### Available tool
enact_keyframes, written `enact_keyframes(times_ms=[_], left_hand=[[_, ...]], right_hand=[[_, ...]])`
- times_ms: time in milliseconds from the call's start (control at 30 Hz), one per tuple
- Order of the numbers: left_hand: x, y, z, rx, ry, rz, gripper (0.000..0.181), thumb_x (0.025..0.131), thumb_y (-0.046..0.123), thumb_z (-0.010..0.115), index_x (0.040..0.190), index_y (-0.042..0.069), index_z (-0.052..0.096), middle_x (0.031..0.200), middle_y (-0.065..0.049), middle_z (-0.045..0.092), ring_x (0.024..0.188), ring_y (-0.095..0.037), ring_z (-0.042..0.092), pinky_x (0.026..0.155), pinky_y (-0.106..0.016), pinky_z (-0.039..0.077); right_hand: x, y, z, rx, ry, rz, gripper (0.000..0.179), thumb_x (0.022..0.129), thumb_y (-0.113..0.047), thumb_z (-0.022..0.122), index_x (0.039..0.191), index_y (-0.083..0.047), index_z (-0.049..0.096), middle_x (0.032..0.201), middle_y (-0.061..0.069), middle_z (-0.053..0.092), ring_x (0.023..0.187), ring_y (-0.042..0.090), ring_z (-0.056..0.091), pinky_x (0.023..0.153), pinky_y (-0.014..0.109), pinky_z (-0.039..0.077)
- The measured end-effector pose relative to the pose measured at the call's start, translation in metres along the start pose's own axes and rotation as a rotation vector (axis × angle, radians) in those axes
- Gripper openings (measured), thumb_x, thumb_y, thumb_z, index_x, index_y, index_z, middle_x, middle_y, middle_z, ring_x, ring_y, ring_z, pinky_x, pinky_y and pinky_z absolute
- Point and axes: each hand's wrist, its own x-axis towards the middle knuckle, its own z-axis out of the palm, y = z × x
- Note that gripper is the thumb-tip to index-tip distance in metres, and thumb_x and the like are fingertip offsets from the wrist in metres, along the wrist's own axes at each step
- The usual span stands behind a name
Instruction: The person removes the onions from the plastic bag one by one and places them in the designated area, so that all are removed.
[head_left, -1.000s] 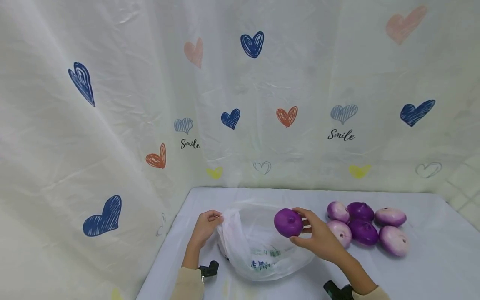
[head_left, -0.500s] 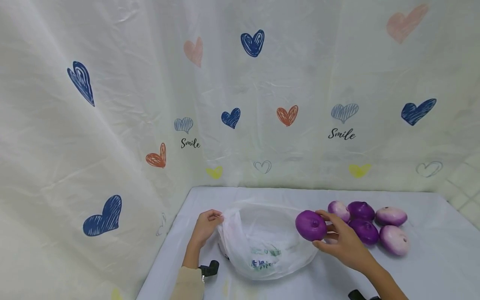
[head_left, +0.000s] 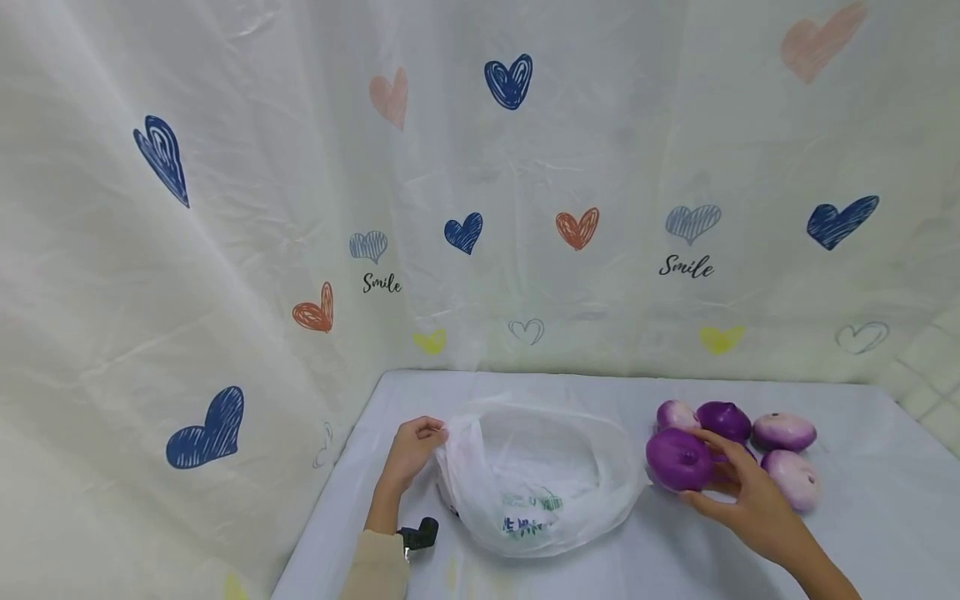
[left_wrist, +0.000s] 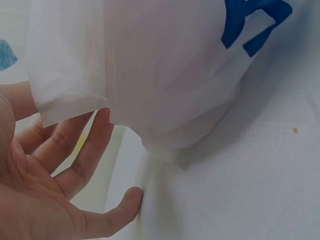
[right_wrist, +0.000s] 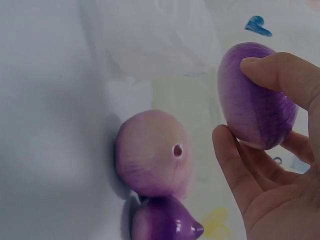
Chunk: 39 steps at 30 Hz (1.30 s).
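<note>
In the head view a white plastic bag [head_left: 555,542] with green and blue print lies on the table, its mouth spread wide. My left hand [head_left: 414,454] holds the left edge of that mouth; in the left wrist view its fingers [left_wrist: 75,170] reach behind the plastic. Just right of the bag, my right hand [head_left: 742,500] grips a glossy purple onion [head_left: 677,460] between thumb and fingers. More onions, dark purple [head_left: 723,421] and pale pinkish [head_left: 791,481], are grouped behind and right of it. The held onion and hand partly cover this group.
A white-covered table [head_left: 885,533] bears everything. Behind it and to the left hangs a white curtain [head_left: 615,150] printed with hearts. A black wrist camera [head_left: 423,533] sits by the left wrist.
My right hand has carried the purple onion rightward, from over the bag's mouth to beside the other onions. The left hand has stayed at the bag's edge.
</note>
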Motion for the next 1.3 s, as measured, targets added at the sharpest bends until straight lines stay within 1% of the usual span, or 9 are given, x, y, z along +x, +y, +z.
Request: enact_keyframes(times_ms=[433, 567, 633, 700, 833, 933, 1033, 1133, 1300], left_hand=[[0.000, 0.002, 0.001, 0.012, 0.001, 0.007, 0.016, 0.098, 0.017, 0.069, 0.108, 0.005, 0.071, 0.095, -0.008, 0.073, 0.087, -0.016, 0.064, 0.079, -0.030, 0.051], [0.000, 0.000, 0.000, 0.013, 0.001, 0.011, 0.016, 0.098, 0.017, 0.069, 0.108, 0.005, 0.071, 0.096, -0.008, 0.073, 0.087, -0.016, 0.064, 0.078, -0.029, 0.051], [0.001, -0.001, 0.000, 0.012, 0.002, 0.009, 0.016, 0.098, 0.017, 0.069, 0.108, 0.006, 0.071, 0.096, -0.008, 0.073, 0.087, -0.016, 0.064, 0.078, -0.028, 0.051], [0.002, -0.002, 0.000, 0.016, 0.004, 0.006, 0.015, 0.098, 0.017, 0.069, 0.108, 0.006, 0.071, 0.096, -0.008, 0.073, 0.088, -0.016, 0.064, 0.078, -0.029, 0.051], [0.003, -0.003, 0.000, 0.013, 0.006, 0.007, 0.016, 0.097, 0.017, 0.069, 0.108, 0.006, 0.071, 0.096, -0.008, 0.073, 0.088, -0.017, 0.064, 0.079, -0.030, 0.051], [0.003, -0.003, 0.000, 0.013, 0.006, 0.015, 0.016, 0.097, 0.017, 0.069, 0.107, 0.005, 0.071, 0.096, -0.009, 0.073, 0.087, -0.017, 0.064, 0.079, -0.031, 0.052], [0.003, -0.003, 0.000, 0.012, 0.006, 0.014, 0.015, 0.097, 0.017, 0.069, 0.107, 0.005, 0.071, 0.095, -0.008, 0.072, 0.087, -0.017, 0.064, 0.080, -0.031, 0.051], [0.002, -0.002, 0.001, 0.012, 0.006, 0.009, 0.015, 0.097, 0.017, 0.069, 0.107, 0.005, 0.071, 0.095, -0.008, 0.072, 0.087, -0.017, 0.063, 0.079, -0.030, 0.051], [0.001, -0.001, 0.001, 0.008, 0.006, 0.010, 0.015, 0.097, 0.016, 0.069, 0.108, 0.005, 0.071, 0.095, -0.008, 0.072, 0.087, -0.017, 0.063, 0.079, -0.030, 0.051]], right_hand=[[-0.027, 0.030, -0.034, -0.116, -0.015, 0.173, 0.082, 0.081, -0.008, 0.085, 0.148, 0.006, 0.039, 0.118, -0.041, 0.043, 0.094, -0.017, 0.057, 0.074, 0.010, 0.052], [-0.033, 0.036, -0.043, -0.182, -0.082, 0.299, 0.084, 0.086, -0.020, 0.083, 0.152, 0.001, 0.035, 0.133, -0.007, 0.055, 0.092, -0.022, 0.049, 0.071, 0.014, 0.052], [-0.034, 0.038, -0.046, -0.196, -0.122, 0.355, 0.085, 0.088, -0.025, 0.082, 0.153, 0.002, 0.032, 0.137, 0.020, 0.053, 0.091, -0.023, 0.046, 0.071, 0.017, 0.053], [-0.034, 0.041, -0.048, -0.207, -0.151, 0.377, 0.085, 0.089, -0.026, 0.081, 0.152, 0.004, 0.032, 0.138, 0.033, 0.049, 0.090, -0.023, 0.045, 0.071, 0.019, 0.054], [-0.039, 0.050, -0.048, -0.206, -0.162, 0.354, 0.082, 0.088, -0.024, 0.082, 0.149, 0.006, 0.036, 0.129, 0.004, 0.059, 0.090, -0.022, 0.049, 0.072, 0.019, 0.054], [-0.043, 0.058, -0.047, -0.198, -0.169, 0.329, 0.079, 0.087, -0.022, 0.082, 0.147, 0.005, 0.038, 0.122, -0.014, 0.056, 0.091, -0.019, 0.052, 0.072, 0.020, 0.055], [-0.044, 0.065, -0.047, -0.192, -0.192, 0.328, 0.079, 0.087, -0.021, 0.082, 0.147, 0.006, 0.038, 0.125, -0.001, 0.060, 0.090, -0.018, 0.053, 0.073, 0.021, 0.056], [-0.044, 0.068, -0.047, -0.197, -0.228, 0.342, 0.081, 0.088, -0.022, 0.081, 0.148, 0.007, 0.035, 0.126, 0.025, 0.059, 0.089, -0.017, 0.052, 0.073, 0.022, 0.056], [-0.044, 0.072, -0.047, -0.202, -0.253, 0.333, 0.079, 0.088, -0.021, 0.080, 0.147, 0.009, 0.035, 0.125, 0.027, 0.058, 0.089, -0.016, 0.051, 0.074, 0.022, 0.056]])
